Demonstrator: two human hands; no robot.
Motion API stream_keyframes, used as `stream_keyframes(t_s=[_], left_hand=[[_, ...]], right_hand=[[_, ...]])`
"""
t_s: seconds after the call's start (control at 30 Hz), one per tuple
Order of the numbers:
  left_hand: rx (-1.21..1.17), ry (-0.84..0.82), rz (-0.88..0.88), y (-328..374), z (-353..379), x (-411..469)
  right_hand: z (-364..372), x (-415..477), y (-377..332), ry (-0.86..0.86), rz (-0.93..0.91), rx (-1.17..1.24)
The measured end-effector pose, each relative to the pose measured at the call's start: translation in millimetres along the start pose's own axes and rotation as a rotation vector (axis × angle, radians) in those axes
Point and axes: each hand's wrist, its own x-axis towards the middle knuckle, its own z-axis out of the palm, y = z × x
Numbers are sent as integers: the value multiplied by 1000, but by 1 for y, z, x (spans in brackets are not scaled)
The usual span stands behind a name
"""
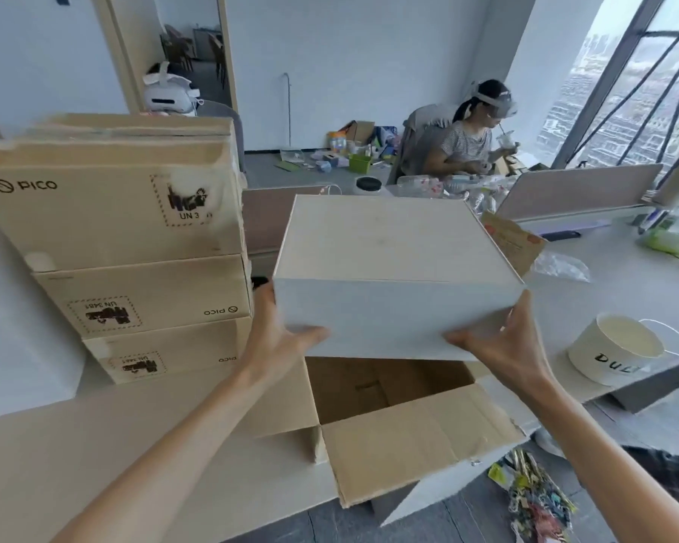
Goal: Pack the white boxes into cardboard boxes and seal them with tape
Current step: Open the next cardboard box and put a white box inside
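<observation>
Head view: left hand (280,339) and right hand (504,342) clamp the level white box (392,264), long axis left-right.

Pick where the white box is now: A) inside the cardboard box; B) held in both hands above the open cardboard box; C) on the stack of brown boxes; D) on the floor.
B: the left hand and right hand hold the white box at its lower corners, over the open cardboard box.

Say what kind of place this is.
Probably an office used for packing: a desk with a divider panel, a tall window over a city, stacked cartons, and a white box held over an open carton.
</observation>
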Motion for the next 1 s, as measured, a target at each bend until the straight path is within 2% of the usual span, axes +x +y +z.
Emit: stream_keyframes(t_s=[0.13,0.3,0.4,0.6,0.8,1.0], left_hand=[[29,-31,-132,-44,13,-1],[-40,-26,-281,-64,49,-23],[23,7,-276,-56,67,-32],[68,174,-281,-40,91,-57],[162,183,-278,-19,97,-59],[207,150,-279,-39,88,-58]], right_hand=[[8,6,41,-60,55,-33],[3,13,96,-166,125,-23],[1,23,119,-246,158,-16],[-7,45,141,-366,73,11],[-6,54,139,-449,45,35],[5,54,146,-468,39,-7]])
